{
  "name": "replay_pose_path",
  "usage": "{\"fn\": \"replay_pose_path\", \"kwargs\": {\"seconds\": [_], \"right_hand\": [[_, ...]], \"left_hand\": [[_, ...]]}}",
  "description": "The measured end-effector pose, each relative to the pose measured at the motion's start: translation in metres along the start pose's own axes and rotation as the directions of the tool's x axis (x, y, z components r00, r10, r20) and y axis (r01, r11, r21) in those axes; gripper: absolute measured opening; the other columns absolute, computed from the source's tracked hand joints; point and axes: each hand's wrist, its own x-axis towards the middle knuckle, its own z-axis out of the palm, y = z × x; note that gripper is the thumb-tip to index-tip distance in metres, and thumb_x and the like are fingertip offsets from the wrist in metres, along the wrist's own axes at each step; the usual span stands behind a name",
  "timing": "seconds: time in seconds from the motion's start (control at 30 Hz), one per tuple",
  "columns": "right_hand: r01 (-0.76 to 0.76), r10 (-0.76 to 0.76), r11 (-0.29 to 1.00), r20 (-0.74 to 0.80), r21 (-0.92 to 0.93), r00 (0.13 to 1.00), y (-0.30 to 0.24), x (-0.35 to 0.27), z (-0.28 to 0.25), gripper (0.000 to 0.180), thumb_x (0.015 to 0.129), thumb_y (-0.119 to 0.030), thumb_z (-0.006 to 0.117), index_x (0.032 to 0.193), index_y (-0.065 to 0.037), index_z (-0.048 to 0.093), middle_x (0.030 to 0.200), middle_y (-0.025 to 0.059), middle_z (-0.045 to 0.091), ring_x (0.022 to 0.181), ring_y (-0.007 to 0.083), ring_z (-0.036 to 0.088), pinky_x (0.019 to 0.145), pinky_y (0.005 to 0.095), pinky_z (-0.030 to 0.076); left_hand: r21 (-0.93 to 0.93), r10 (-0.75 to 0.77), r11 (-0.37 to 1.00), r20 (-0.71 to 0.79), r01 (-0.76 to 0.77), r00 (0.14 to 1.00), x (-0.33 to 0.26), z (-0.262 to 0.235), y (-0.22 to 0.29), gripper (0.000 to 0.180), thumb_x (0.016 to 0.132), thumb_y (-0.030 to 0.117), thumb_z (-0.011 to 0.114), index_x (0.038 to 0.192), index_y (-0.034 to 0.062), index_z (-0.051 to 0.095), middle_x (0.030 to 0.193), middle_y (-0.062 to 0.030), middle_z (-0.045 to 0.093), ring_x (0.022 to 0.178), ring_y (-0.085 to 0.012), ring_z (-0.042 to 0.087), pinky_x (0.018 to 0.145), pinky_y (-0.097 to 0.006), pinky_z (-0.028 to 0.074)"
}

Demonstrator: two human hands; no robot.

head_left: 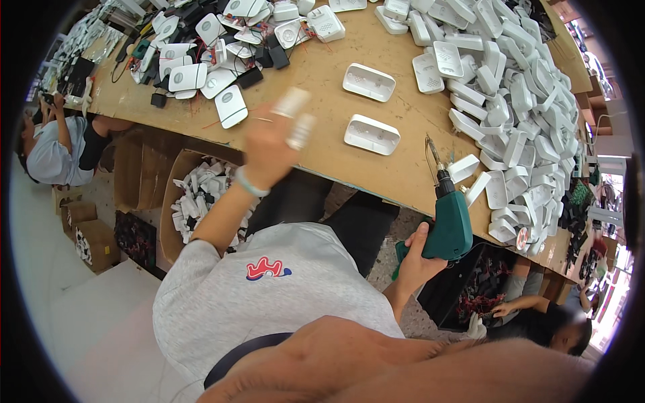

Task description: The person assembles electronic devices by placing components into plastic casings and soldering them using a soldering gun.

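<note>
My right hand (424,258) is wrapped round the grip of a green pistol-shaped soldering gun (453,228). Its thin metal tip points up over the table's front edge, with a bent wire alongside it. Over the table's edge to the left, my left hand (269,149) is smeared by motion. White wrapping shows on its fingers, and whether they hold anything cannot be made out. Between the hands lie two white plastic casings, their hollow sides up: a nearer casing (371,135) and a farther casing (369,82).
White casings (517,127) are heaped along the table's right side. Flat white covers (188,77) with wires and black blocks pile up at the far left. Below the edge stands a carton (176,195) of white parts. Other people sit at left and lower right.
</note>
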Motion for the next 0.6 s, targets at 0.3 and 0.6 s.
{"fn": "replay_pose_path", "kwargs": {"seconds": [0.3, 0.6], "right_hand": [[0.010, -0.004, 0.998, 0.107, -0.058, 0.994, 0.004, 0.008, 0.012, 0.021, 0.093, -0.006, 0.069, 0.111, 0.005, 0.062, 0.074, 0.0043, 0.061, 0.054, 0.0073, 0.050, 0.049, 0.0218, 0.039], [-0.011, 0.013, 0.998, 0.040, -0.056, 0.999, 0.000, -0.003, 0.005, 0.022, 0.093, -0.006, 0.069, 0.111, 0.005, 0.062, 0.072, 0.0037, 0.060, 0.055, 0.0068, 0.051, 0.050, 0.0214, 0.040]], "left_hand": [[0.147, -0.204, 0.974, 0.232, 0.173, 0.951, -0.029, -0.038, -0.127, 0.051, 0.086, 0.025, 0.076, 0.132, 0.0117, 0.059, 0.119, -0.0165, 0.060, 0.094, -0.0363, 0.063, 0.078, -0.043, 0.051], [-0.577, -0.605, 0.637, 0.036, 0.511, 0.795, -0.004, -0.012, -0.079, 0.017, 0.103, 0.012, 0.051, 0.110, -0.0029, 0.056, 0.102, -0.0130, 0.064, 0.066, -0.0156, 0.067, 0.056, -0.029, 0.057]]}}
